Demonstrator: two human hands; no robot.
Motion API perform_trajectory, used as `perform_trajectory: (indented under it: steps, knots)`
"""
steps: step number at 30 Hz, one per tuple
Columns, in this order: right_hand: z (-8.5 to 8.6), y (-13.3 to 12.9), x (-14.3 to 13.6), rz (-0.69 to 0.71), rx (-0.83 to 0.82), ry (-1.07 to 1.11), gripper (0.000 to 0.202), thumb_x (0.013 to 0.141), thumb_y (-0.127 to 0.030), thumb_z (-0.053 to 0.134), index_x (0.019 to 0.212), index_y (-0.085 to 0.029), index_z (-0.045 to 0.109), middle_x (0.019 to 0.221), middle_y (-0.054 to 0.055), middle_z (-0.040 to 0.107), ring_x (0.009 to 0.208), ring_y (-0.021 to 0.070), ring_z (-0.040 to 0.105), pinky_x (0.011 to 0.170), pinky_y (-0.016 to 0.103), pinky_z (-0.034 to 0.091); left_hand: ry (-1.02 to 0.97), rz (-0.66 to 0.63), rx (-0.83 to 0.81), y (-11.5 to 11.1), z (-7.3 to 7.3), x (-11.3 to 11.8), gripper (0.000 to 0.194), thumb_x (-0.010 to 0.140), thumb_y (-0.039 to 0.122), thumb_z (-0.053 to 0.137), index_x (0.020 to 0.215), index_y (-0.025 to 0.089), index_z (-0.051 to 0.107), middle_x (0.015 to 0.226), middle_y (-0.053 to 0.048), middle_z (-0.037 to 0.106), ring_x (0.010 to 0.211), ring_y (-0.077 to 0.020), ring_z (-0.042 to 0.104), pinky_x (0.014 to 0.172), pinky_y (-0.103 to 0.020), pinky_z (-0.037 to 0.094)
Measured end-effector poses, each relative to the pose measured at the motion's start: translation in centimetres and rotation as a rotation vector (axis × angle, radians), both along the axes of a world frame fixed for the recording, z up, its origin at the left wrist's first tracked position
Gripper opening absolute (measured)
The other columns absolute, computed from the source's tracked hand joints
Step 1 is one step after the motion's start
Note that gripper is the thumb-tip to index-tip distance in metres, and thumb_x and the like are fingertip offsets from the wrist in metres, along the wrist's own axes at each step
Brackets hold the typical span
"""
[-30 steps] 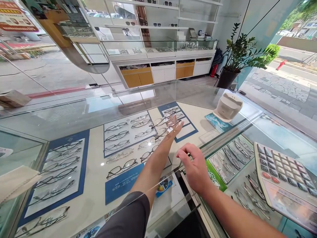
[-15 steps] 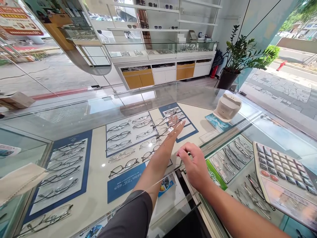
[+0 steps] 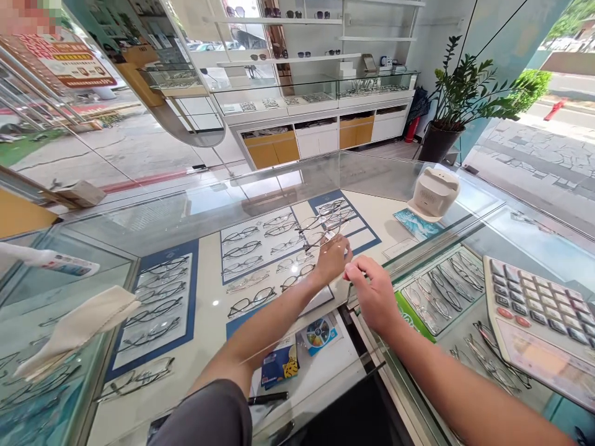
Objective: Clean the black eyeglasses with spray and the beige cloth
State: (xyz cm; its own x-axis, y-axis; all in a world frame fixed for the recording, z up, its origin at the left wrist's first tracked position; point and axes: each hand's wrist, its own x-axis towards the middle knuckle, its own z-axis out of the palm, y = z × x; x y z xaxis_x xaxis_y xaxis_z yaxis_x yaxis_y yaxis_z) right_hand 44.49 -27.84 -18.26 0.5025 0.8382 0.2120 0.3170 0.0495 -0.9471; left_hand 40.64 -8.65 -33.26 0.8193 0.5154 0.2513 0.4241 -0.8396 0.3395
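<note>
My left hand (image 3: 332,260) reaches inside a glass display case (image 3: 186,210), under its top pane. Its fingers are curled on a thin-framed pair of glasses (image 3: 323,228), lifted just above a blue-edged tray (image 3: 253,244) lined with more frames. My right hand (image 3: 374,297) rests on the metal rail at the case's right edge, close beside the left hand. Its fingers are bent and bunched at the tips, and I cannot tell whether they pinch anything.
A calculator (image 3: 534,316) lies on the right-hand case over more glasses. A white device (image 3: 434,192) stands at the far corner and a folded cloth (image 3: 79,328) lies on the left glass. Wall shelves and a potted plant (image 3: 460,99) stand behind.
My left hand was stretched flat over the far tray; it has drawn back toward me and curled around the glasses. My right hand shifted slightly toward it. My head turned a little left.
</note>
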Motion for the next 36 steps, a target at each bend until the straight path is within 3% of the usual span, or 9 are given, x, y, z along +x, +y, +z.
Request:
perform_trajectory:
  steps: [3, 5, 9, 12, 16, 22, 28, 33, 36]
  knots:
    - [0.0, 0.0, 0.2, 0.001, -0.005, 0.026, 0.035, 0.101, -0.046, 0.055, 0.074, -0.023, 0.060, 0.081, 0.003, 0.066, 0.083, 0.0235, 0.058, 0.081, 0.040, 0.040, 0.028, -0.084, 0.058, -2.5, -0.4, -5.1, 0.003, 0.097, 0.023, 0.072, 0.096, 0.021, 0.069, 0.102, -0.010, 0.074, 0.108, -0.0341, 0.067, 0.099, -0.049, 0.048]
    - [0.0, -0.1, 0.2, -0.015, -0.034, 0.043, 0.034, 0.100, -0.045, 0.057, 0.074, -0.023, 0.062, 0.081, 0.003, 0.065, 0.083, 0.0229, 0.058, 0.081, 0.039, 0.040, 0.026, -0.062, 0.075, -2.6, -0.5, -8.2, 0.006, 0.101, 0.021, 0.066, 0.096, 0.020, 0.069, 0.098, -0.010, 0.074, 0.101, -0.0326, 0.068, 0.094, -0.047, 0.048]
    - [0.1, -0.4, 0.3, -0.012, -0.047, 0.038, 0.036, 0.102, -0.045, 0.058, 0.074, -0.023, 0.063, 0.082, 0.003, 0.065, 0.085, 0.0225, 0.058, 0.082, 0.038, 0.040, 0.007, 0.058, 0.076, 0.0, -0.2, -13.3, 0.008, 0.101, 0.017, 0.064, 0.098, 0.021, 0.070, 0.099, -0.008, 0.076, 0.097, -0.0292, 0.069, 0.087, -0.042, 0.048]
    - [0.0, -0.5, 0.4, -0.001, -0.040, 0.024, 0.038, 0.103, -0.047, 0.059, 0.075, -0.022, 0.064, 0.083, 0.003, 0.067, 0.085, 0.0231, 0.060, 0.082, 0.038, 0.041, 0.158, 0.133, 0.057, 1.9, 0.0, -15.5, 0.010, 0.103, 0.025, 0.067, 0.104, 0.021, 0.076, 0.108, -0.009, 0.077, 0.104, -0.0310, 0.070, 0.089, -0.042, 0.049]
    - [-0.3, -0.5, 0.6, -0.013, -0.050, 0.019, 0.038, 0.102, -0.048, 0.059, 0.076, -0.022, 0.065, 0.083, 0.005, 0.068, 0.085, 0.0243, 0.061, 0.082, 0.039, 0.042, 0.354, 0.178, 0.016, 3.0, -0.5, -16.1, 0.019, 0.101, 0.033, 0.073, 0.113, 0.022, 0.084, 0.117, -0.011, 0.079, 0.116, -0.0353, 0.068, 0.094, -0.044, 0.050]
    - [-0.5, -0.3, 0.7, -0.017, -0.045, 0.008, 0.037, 0.101, -0.047, 0.059, 0.075, -0.022, 0.066, 0.083, 0.004, 0.068, 0.084, 0.0240, 0.061, 0.083, 0.039, 0.043, 0.439, 0.178, -0.019, 3.5, -1.6, -15.5, 0.018, 0.097, 0.029, 0.072, 0.103, 0.025, 0.088, 0.112, -0.011, 0.081, 0.113, -0.0355, 0.069, 0.089, -0.043, 0.049]
    - [-0.4, -0.4, 0.6, -0.017, -0.059, 0.025, 0.039, 0.102, -0.049, 0.059, 0.074, -0.022, 0.064, 0.084, 0.004, 0.068, 0.086, 0.0238, 0.061, 0.083, 0.038, 0.042, 0.446, 0.174, -0.021, 2.9, -0.9, -15.5, 0.017, 0.099, 0.027, 0.071, 0.096, 0.023, 0.086, 0.103, -0.012, 0.080, 0.104, -0.0348, 0.071, 0.083, -0.042, 0.048]
    - [-0.4, -0.3, 0.7, -0.025, -0.071, 0.012, 0.039, 0.102, -0.050, 0.059, 0.074, -0.022, 0.065, 0.084, 0.004, 0.068, 0.086, 0.0238, 0.061, 0.083, 0.038, 0.041, 0.351, 0.200, -0.002, -0.3, 1.4, -15.1, 0.024, 0.104, 0.031, 0.068, 0.123, 0.018, 0.074, 0.119, -0.014, 0.076, 0.114, -0.0351, 0.070, 0.092, -0.042, 0.048]
    - [-0.4, -0.3, 0.7, -0.022, -0.068, 0.004, 0.039, 0.102, -0.049, 0.059, 0.075, -0.022, 0.065, 0.084, 0.004, 0.069, 0.086, 0.0239, 0.061, 0.082, 0.038, 0.041, 0.287, 0.212, -0.190, -4.6, 2.9, -15.0, 0.022, 0.114, 0.033, 0.048, 0.120, 0.020, 0.065, 0.105, -0.011, 0.075, 0.099, -0.0325, 0.071, 0.083, -0.041, 0.047]
